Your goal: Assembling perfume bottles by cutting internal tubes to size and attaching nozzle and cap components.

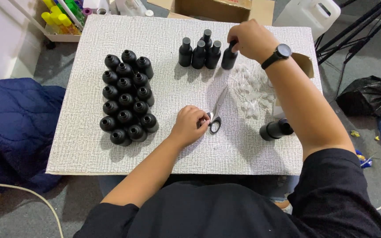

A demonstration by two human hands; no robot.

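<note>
The white textured board (pixel 111 145) serves as the worktop, and everything else takes its place from it. At the far edge of the board the right hand (pixel 252 39) reaches out with its fingers curled down around the top of a black bottle (pixel 229 58), pinching its neck or cap; the wrist, which carries a dark watch (pixel 280 53), is bent so the grip comes from above, which suits a bottle standing upright. That bottle stands just beside a row of capped bottles (pixel 199 53), touching or nearly so, as if capped ones are gathered together at the far side. On the left part of the board a block of open bottles (pixel 126 99) stands packed tight with their mouths up, well apart from the capped ones, so the two kinds stay separate. Near the middle of the board the left hand (pixel 189 125) rests as a loose fist, fingers closed narrow on something small and pale that I cannot make out, right beside the handles of the scissors (pixel 217 112), which lie flat with blades pointing to the far edge. A scatter of clear plastic bits (pixel 254 90) lies toward the right side of the board, and one bottle (pixel 276 129) lies tipped on its side near the right edge.
</note>
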